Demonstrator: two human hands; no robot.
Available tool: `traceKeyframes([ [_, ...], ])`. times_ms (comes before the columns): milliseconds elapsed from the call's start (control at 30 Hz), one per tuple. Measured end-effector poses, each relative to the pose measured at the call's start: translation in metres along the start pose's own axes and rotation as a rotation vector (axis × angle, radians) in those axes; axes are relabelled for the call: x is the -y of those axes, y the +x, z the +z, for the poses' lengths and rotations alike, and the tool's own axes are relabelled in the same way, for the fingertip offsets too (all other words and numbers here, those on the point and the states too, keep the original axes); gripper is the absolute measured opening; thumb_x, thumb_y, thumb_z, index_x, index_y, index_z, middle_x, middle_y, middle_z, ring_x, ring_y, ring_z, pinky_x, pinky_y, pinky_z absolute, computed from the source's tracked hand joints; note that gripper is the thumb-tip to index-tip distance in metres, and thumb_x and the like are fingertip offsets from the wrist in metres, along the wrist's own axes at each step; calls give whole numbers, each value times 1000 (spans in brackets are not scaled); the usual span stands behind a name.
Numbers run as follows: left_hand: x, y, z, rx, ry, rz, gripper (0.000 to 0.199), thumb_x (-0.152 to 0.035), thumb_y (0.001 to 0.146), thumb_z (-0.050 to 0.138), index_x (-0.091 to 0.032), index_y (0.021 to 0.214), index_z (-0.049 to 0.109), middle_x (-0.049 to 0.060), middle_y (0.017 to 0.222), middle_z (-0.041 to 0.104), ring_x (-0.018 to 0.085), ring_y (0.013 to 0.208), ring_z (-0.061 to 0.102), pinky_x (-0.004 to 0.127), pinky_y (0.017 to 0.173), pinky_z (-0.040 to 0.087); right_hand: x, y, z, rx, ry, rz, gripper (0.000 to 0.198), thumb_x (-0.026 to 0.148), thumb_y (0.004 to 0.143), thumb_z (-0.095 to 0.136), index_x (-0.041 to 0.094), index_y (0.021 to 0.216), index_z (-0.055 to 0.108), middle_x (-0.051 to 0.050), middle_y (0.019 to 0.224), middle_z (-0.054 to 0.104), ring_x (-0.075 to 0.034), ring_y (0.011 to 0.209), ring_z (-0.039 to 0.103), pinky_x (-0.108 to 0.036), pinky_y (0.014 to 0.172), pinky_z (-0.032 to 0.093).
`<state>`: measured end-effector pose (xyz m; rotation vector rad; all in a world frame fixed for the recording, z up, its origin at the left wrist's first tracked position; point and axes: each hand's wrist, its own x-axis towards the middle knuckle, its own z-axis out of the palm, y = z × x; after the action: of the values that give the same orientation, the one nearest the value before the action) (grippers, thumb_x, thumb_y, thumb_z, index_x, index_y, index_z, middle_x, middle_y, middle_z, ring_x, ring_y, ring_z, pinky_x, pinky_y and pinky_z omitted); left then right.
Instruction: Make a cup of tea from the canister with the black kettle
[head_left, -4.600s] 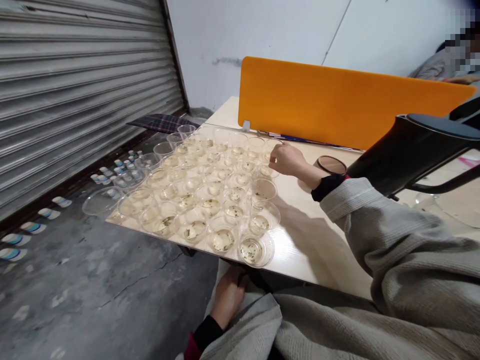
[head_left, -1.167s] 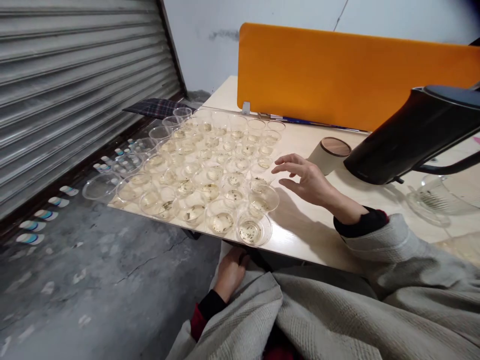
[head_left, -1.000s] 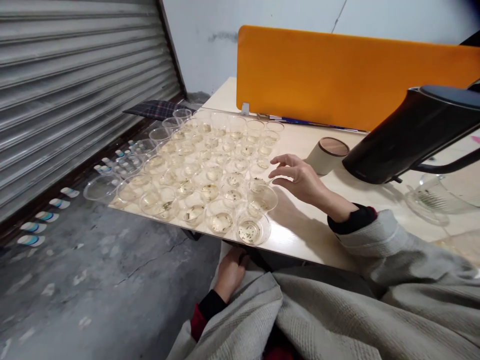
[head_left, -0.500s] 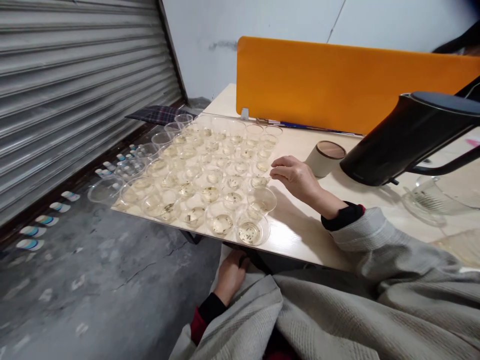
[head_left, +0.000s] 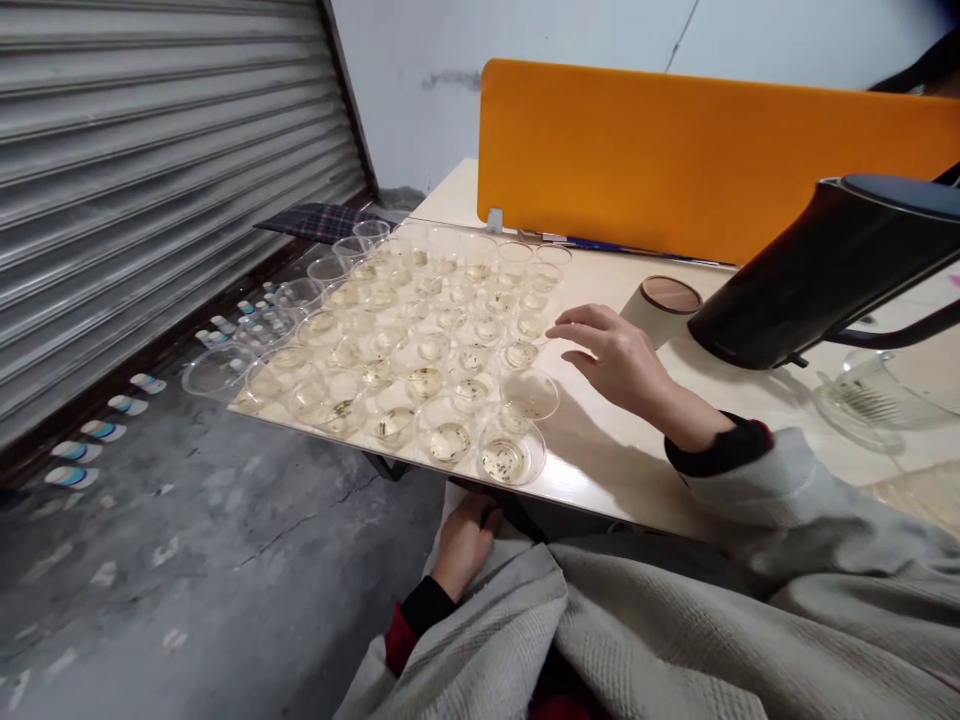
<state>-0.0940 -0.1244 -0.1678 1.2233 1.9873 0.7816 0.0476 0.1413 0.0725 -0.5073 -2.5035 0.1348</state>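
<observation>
Right grip (head_left: 624,362) parted beside cup (head_left: 521,355); bottle labels (head_left: 73,476) illegible.

- From here, cups (head_left: 424,381) are showing clear, glossy plastic.
- Tabletop (head_left: 592,455) is displaying smooth, wood-look finish.
- Sleeve (head_left: 814,505) is showing rough, woven cloth.
- Shutter (head_left: 165,130) is presenting ribbed metal.

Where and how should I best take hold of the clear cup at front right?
The front right cup is probably best gripped on its outer wall, below the wide rim, coming from the right. Other cups crowd its left and far sides; bare tabletop lies rightward. It is open and holds liquid, so keep it level.
</observation>
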Motion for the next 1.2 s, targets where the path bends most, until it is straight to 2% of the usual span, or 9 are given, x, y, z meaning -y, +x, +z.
traceKeyframes([
  [167, 4, 1, 2, -5, -15, 11, 17, -23, 97, 60, -20, 105, 75, 11, 118, 78, 28, 111, 72, 39, 102, 52, 30, -22, -23, 218, 134, -91, 38, 10, 95, 67, 25, 129, 77, -8, 110, 72, -21, 92, 70, -31, 73, 52],
  [300, 5, 1, 3, -10, -19, 13, 18, -23, 97, 60, -20, 107, 75, 11, 117, 78, 28, 109, 72, 40, 101, 53, 36, -30, -18, 294, 101, -112, 31, 13, 98, 69, 23, 126, 80, -4, 93, 72, -17, 79, 66, -29, 67, 44],
  [433, 4, 1, 3, -20, -20, 16, 16, -21, 96, 62, -20, 105, 75, 11, 117, 78, 28, 109, 72, 40, 100, 53, 31, -30, -8, 337, 145, -120, 21, 25, 103, 70, 20, 121, 81, -6, 93, 75, -18, 80, 69, -29, 70, 46],
  [700, 4, 1, 2, -18, -30, 28, 14, -21, 95, 62, -22, 101, 74, 9, 114, 78, 26, 108, 72, 38, 99, 54, 29, -23, -5, 299, 193, -43, 17, 28, 105, 68, 18, 111, 80, -8, 100, 77, -18, 84, 72, -28, 73, 49],
  [933, 0, -1, -1, -6, -22, 26, 15, -23, 97, 61, -21, 103, 75, 10, 115, 78, 27, 108, 72, 39, 100, 53, 30, -25, -3, 270, 129, -55, 15, 27, 105, 67, 19, 106, 80, -9, 101, 77, -20, 88, 72, -29, 72, 47],
  [1200, -2, -1, -2, 4, -15, 11, 15, -21, 98, 61, -22, 104, 74, 8, 116, 78, 25, 110, 71, 38, 103, 53, 25, -30, -3, 224, 120, -55, 21, 31, 107, 62, 20, 104, 79, -9, 97, 76, -18, 81, 69, -29, 70, 47],
])
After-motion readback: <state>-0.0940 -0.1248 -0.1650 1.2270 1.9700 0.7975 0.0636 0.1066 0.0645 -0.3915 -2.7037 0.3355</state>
